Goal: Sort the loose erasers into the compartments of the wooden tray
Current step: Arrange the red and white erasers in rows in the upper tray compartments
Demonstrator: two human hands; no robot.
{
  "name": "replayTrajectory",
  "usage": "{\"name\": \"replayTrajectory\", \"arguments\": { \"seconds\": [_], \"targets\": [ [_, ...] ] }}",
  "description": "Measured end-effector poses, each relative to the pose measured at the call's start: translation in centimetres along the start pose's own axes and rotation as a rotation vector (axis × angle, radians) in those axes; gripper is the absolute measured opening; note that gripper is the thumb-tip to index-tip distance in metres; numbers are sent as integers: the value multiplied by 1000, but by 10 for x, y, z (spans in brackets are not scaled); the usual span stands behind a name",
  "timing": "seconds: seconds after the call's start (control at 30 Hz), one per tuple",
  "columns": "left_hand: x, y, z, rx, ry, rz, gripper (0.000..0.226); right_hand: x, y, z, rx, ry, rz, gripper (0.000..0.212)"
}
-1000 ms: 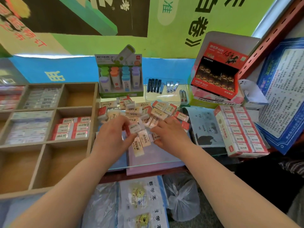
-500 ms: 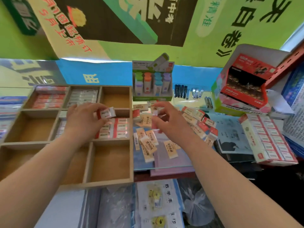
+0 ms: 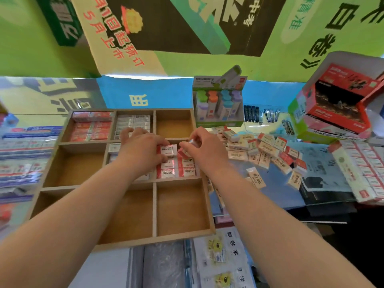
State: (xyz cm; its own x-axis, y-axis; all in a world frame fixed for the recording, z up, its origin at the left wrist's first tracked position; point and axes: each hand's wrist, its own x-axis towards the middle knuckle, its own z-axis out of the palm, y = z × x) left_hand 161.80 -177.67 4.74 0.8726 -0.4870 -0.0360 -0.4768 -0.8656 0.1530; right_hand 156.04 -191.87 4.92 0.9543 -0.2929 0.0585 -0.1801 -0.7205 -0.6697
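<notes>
Since half a second earlier, the right hand [image 3: 205, 151] had crossed from the loose erasers [image 3: 261, 151] to the wooden tray [image 3: 154, 239], and the left hand [image 3: 143, 151] had brought its piece lower over the same compartment.

The red-and-white eraser [image 3: 168, 150] sat in the left grip, pinched between thumb and curled fingers, just above the filed rows [image 3: 180, 171] in the wide middle-row compartment. The right grip was closed at the fingertips on a second eraser [image 3: 189, 142], which was blurred; it was held just beside the first.

Judged handling: these are small, light, fairly stiff blocks in paper sleeves. The sleeve may slide on the rubber, so the hold is best taken across the long edges with thumb and forefinger, label up, to match the rows.

Both forearms reached forward across the tray's empty near compartments, with the wrists converging and the knuckles raised.

The far row held red packs, white packs and one empty compartment. The loose pile lay on the surface [image 3: 276, 190] to the right of the tray, with a full boxed set of erasers [image 3: 357, 169] beyond it.
</notes>
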Motion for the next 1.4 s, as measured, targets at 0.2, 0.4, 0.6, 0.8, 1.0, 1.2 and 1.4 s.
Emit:
{"name": "replayTrajectory", "arguments": {
  "seconds": [0.2, 0.4, 0.6, 0.8, 1.0, 1.2, 1.4],
  "targets": [
    [5, -4, 1, 58, -42, 72, 39, 2, 6, 10, -204, -7, -26, 22],
    [0, -5, 7, 87, 44, 103, 38, 7, 4, -9, -238, -282, -56, 18],
    [0, 2, 10, 147, 61, 94, 36, 16, -8, -15, -269, -339, -106, 23],
    [-5, 0, 9, 147, 93, 126, 36, 15, -9, -6, -272, -358, -135, 26],
    [-13, -1, 9, 80, 172, 115, 34, 11, 7, -17, -165, -217, -140, 22],
    [-6, 5, 9, 143, 100, 100, 32, 16, 8, -24, -363, -199, -220, 17],
    [-3, 1, 8, 188, 94, 167, 29, 17, 1, -29, -605, -238, -370, 25]
  ]
}}
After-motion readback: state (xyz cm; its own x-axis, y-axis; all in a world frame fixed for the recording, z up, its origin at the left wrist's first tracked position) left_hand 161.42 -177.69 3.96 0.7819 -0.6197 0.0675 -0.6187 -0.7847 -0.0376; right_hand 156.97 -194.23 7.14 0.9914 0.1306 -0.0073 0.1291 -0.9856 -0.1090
